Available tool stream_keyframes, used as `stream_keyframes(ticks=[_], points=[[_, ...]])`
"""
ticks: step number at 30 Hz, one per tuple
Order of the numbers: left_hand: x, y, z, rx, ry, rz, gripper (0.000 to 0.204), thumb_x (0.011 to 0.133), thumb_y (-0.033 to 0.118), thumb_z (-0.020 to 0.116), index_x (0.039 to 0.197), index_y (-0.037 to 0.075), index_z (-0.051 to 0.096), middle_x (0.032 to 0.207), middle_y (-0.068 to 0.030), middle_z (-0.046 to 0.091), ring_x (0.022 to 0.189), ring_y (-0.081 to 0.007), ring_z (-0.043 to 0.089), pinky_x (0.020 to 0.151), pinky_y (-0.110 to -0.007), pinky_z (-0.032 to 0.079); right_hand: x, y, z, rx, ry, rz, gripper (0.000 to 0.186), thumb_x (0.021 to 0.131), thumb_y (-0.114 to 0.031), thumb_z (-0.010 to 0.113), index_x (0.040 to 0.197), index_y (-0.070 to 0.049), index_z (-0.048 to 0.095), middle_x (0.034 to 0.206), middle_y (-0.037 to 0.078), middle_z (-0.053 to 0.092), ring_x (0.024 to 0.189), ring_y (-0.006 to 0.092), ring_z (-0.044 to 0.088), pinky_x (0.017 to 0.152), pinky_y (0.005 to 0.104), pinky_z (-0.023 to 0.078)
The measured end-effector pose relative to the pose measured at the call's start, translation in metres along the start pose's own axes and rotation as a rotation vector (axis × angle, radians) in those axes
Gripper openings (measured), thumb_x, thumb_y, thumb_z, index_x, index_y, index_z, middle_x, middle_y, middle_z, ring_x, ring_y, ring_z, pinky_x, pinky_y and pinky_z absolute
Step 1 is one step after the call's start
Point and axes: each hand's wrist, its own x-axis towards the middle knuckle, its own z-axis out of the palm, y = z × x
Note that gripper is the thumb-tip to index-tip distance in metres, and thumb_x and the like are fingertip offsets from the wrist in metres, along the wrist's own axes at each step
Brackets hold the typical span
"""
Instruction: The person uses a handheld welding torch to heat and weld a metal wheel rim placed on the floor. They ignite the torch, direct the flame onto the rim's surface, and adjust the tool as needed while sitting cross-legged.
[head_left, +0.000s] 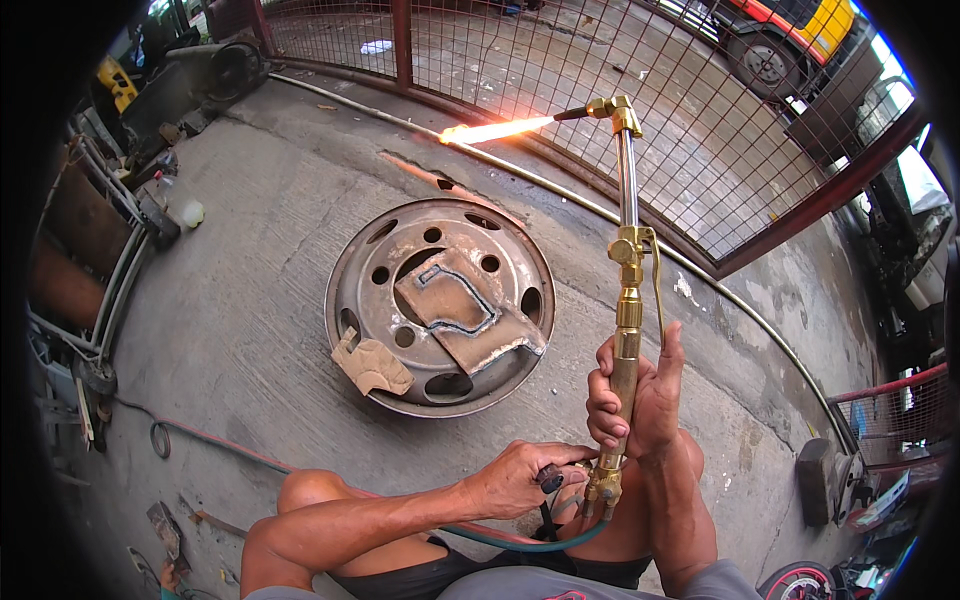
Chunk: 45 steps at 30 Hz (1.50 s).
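My right hand (640, 395) is wrapped round the handle of a brass cutting torch (627, 300), held upright with its lever facing right. From its black tip a bright orange-white flame (500, 131) shoots to the left. My left hand (520, 480) is closed at the torch's base, its fingertips by the valves. A small black object (550, 480) pokes out of that hand; its kind is unclear. Beyond my knees lies a rusty steel wheel rim (440, 215). Across it rests a steel plate (470, 310) with a curved cut line. A torn brown cardboard piece (372, 366) sits on the rim's near left edge.
Red and green hoses (250, 457) run across the concrete floor (230, 270) from the left to the torch. A red-framed mesh fence (500, 70) and a long pipe (770, 345) cross the far side. Metal frames (125, 270) and a plastic bottle (187, 208) stand left.
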Motion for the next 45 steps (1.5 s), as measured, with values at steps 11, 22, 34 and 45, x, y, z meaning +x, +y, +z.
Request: stream_keyframes(ticks=[11, 22, 34, 45], points=[[0.000, -0.003, -0.002, 0.010, -0.029, -0.025, 0.035, 0.105, 0.024, 0.065, 0.135, 0.005, 0.068, 0.120, -0.0155, 0.075, 0.108, -0.0203, 0.073, 0.092, -0.037, 0.056, 0.001, 0.002, 0.001, -0.029, 0.000, 0.010, 0.090, 0.088, -0.095, 0.021, 0.099, -0.010, 0.048, 0.060, 0.004, 0.049, 0.035, 0.0118, 0.041, 0.033, 0.0286, 0.039], [0.041, 0.030, -0.069, 0.351, 0.685, 0.326, 0.043, 0.106, 0.032, 0.063, 0.121, -0.009, 0.062, 0.098, -0.0243, 0.067, 0.089, -0.0326, 0.072, 0.075, -0.041, 0.057, 0.000, 0.012, 0.013, -0.164, 0.049, 0.081, 0.091, 0.087, -0.096, 0.020, 0.100, -0.011, 0.047, 0.060, 0.004, 0.047, 0.037, 0.0134, 0.040, 0.036, 0.0293, 0.038], [0.070, 0.044, -0.097, 1.146, 0.976, 0.473, 0.044, 0.101, 0.039, 0.067, 0.074, 0.007, 0.054, 0.053, -0.0086, 0.053, 0.041, -0.0222, 0.057, 0.040, -0.036, 0.044, 0.008, 0.032, 0.016, -0.342, 0.061, 0.211, 0.093, 0.085, -0.098, 0.022, 0.102, -0.010, 0.047, 0.061, 0.005, 0.047, 0.038, 0.0143, 0.040, 0.037, 0.0309, 0.038], [0.084, 0.026, -0.108, 1.067, 1.031, 0.442, 0.045, 0.102, 0.030, 0.063, 0.064, 0.007, 0.056, 0.044, -0.0084, 0.049, 0.037, -0.0232, 0.057, 0.039, -0.035, 0.046, 0.015, 0.038, 0.018, -0.355, 0.105, 0.242, 0.091, 0.086, -0.097, 0.022, 0.100, -0.010, 0.045, 0.060, 0.005, 0.047, 0.038, 0.0145, 0.040, 0.037, 0.0304, 0.038]])
